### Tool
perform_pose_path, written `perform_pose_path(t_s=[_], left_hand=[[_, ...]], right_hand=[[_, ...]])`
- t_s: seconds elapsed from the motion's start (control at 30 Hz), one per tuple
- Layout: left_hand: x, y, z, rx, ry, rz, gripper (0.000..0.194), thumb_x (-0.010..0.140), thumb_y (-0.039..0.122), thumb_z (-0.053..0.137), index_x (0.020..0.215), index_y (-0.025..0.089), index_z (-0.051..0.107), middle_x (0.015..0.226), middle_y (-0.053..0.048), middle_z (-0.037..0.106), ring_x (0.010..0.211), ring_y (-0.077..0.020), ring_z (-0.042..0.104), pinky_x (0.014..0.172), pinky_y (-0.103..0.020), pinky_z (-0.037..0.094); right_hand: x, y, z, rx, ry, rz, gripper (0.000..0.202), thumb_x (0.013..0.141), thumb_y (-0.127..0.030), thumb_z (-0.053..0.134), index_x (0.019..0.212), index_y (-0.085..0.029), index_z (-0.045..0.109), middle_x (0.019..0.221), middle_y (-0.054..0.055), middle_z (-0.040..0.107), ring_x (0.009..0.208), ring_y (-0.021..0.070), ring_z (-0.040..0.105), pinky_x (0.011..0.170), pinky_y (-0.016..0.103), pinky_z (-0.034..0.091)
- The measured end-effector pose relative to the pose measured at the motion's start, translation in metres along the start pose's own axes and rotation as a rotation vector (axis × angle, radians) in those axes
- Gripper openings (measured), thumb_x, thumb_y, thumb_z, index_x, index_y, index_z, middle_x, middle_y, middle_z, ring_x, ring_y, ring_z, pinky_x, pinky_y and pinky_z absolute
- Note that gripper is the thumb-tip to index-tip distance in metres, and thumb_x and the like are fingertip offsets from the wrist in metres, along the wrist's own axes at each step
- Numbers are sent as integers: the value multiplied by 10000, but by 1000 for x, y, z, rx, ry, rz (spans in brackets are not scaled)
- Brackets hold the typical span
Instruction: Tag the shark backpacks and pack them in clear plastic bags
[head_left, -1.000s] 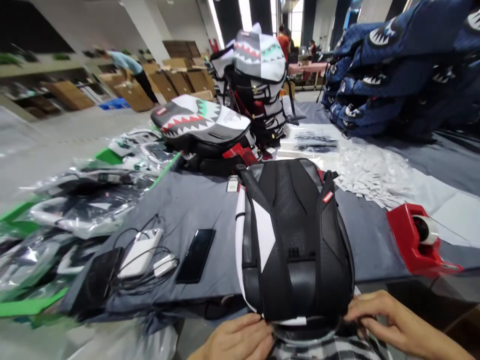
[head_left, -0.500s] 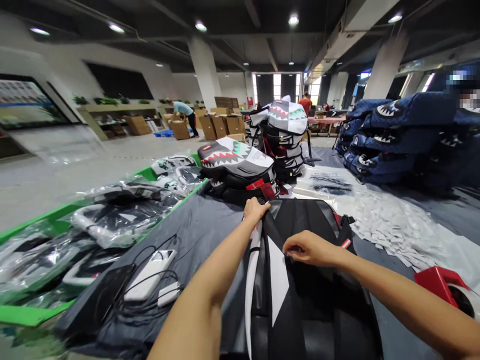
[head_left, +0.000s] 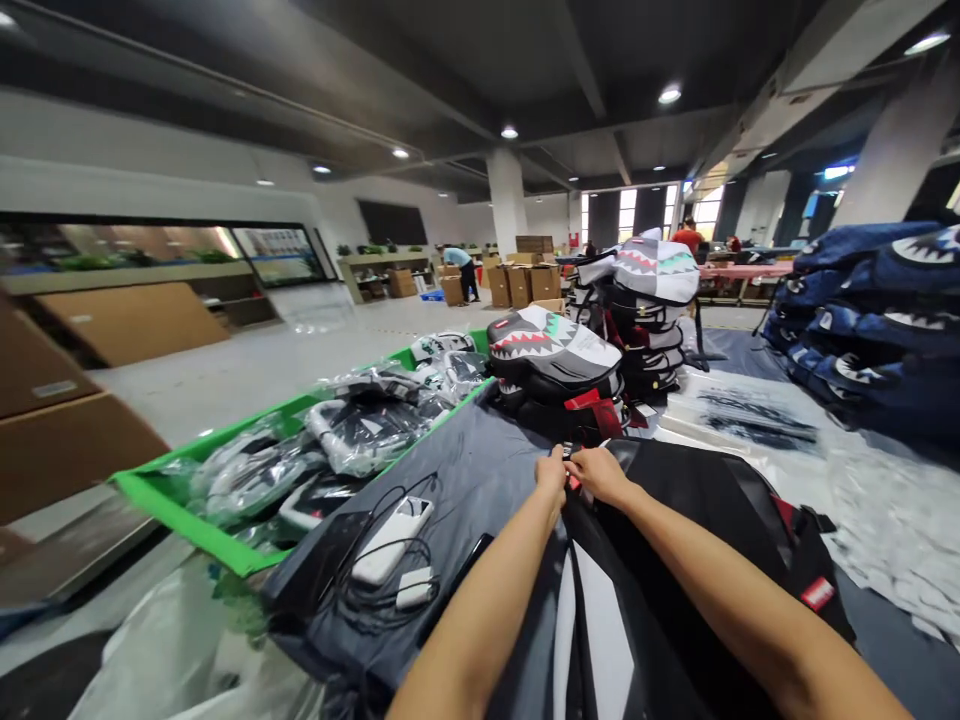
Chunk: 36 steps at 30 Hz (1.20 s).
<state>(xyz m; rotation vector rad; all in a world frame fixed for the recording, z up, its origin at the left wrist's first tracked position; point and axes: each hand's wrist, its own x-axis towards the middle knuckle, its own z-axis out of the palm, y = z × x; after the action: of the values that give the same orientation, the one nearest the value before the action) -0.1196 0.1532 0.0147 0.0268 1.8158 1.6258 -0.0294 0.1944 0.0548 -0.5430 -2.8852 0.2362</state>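
Note:
A black backpack [head_left: 697, 500] with a white panel [head_left: 606, 620] lies in front of me on the dark-covered table. At its far left corner my left hand [head_left: 551, 477] is closed, its fingers around part of the strap. My right hand [head_left: 600, 472] pinches close beside it, nearly touching. Between the fingers show a small red tab [head_left: 574, 482] and a small dark and shiny piece; its kind is hard to make out. A red label [head_left: 817, 594] sits on the backpack's right side.
Grey shark-mouth backpacks [head_left: 555, 345] are stacked just beyond. Blue backpacks [head_left: 885, 320] are piled at right, near scattered white tags [head_left: 892, 530]. Left are a green-edged bin [head_left: 180, 515] of plastic-wrapped bags and a white power bank [head_left: 394, 540] with cables. A person [head_left: 461, 268] bends over boxes far off.
My right hand has moved from above the white panel to the far left corner, joining my left hand there. The view has turned to the left.

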Motion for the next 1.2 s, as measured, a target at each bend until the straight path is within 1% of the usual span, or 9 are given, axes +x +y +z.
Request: perform_pose_path(t_s=[0.2, 0.37, 0.43, 0.53, 0.6, 0.77, 0.9, 1.07, 1.2], left_hand=[[28, -29, 2, -206, 87, -150, 282, 969, 392, 597, 1073, 131, 629, 950, -33, 655, 751, -130, 635, 650, -279, 562], [27, -36, -10, -311, 15, -187, 276, 977, 398, 584, 1034, 131, 626, 880, -15, 641, 674, -104, 603, 594, -246, 534], [19, -26, -20, -347, -56, -150, 292, 987, 419, 559, 973, 135, 627, 806, 3, 625, 613, -91, 571, 564, -235, 510], [0, 3, -35, -405, -204, -15, 327, 930, 437, 635, 828, 126, 627, 669, 8, 602, 536, -97, 548, 561, -249, 504], [-16, 28, -40, -422, -302, 113, 338, 788, 416, 792, 763, 116, 639, 643, -15, 625, 548, -122, 584, 601, -275, 522], [-52, 74, -40, -368, -399, 412, 469, 441, 381, 972, 675, 126, 656, 614, 21, 617, 562, -106, 556, 583, -238, 452], [-72, 83, -30, -330, -428, 515, 568, 363, 532, 952, 631, 131, 652, 589, 31, 585, 536, -76, 489, 551, -224, 381], [-83, 78, -14, -291, -436, 513, 640, 415, 695, 870, 619, 121, 673, 643, -51, 655, 581, -127, 564, 598, -275, 440], [-87, 78, 1, -198, -432, 512, 617, 424, 666, 886, 605, 112, 681, 617, -60, 656, 555, -128, 563, 586, -279, 441]], right_hand=[[-22, 23, 12, 2, -19, -269, 304, 948, -179, 502, 674, -165, 632, 763, 73, 668, 767, 170, 589, 755, 284, 378], [-34, 45, 16, 166, 65, -386, 462, 1012, -349, 397, 614, -178, 559, 672, 43, 571, 680, 167, 529, 693, 286, 380], [-25, 50, 14, 273, 47, -257, 458, 1009, -408, 383, 690, -177, 617, 629, 14, 543, 615, 153, 507, 635, 265, 376], [1, 52, 7, 441, 25, -71, 316, 913, -397, 536, 1116, -197, 671, 562, -55, 503, 528, 132, 477, 572, 233, 372], [21, 49, -1, 545, 18, -62, 494, 810, -380, 643, 1273, -210, 613, 556, -79, 496, 515, 124, 478, 564, 225, 392], [42, 42, -27, 780, 11, -171, 490, 694, -571, 708, 971, -167, 731, 695, 14, 607, 653, 186, 588, 662, 316, 518], [24, 62, -50, 724, 108, -249, 488, 669, -611, 726, 914, -189, 737, 891, 83, 677, 847, 244, 645, 826, 372, 547], [-6, 92, -73, 546, 84, -213, 518, 740, -622, 617, 971, -176, 740, 808, 79, 698, 739, 238, 650, 738, 363, 547], [-60, 70, -67, 612, -89, -248, 420, 787, -548, 595, 878, -162, 731, 792, 76, 709, 743, 240, 655, 729, 363, 569]])
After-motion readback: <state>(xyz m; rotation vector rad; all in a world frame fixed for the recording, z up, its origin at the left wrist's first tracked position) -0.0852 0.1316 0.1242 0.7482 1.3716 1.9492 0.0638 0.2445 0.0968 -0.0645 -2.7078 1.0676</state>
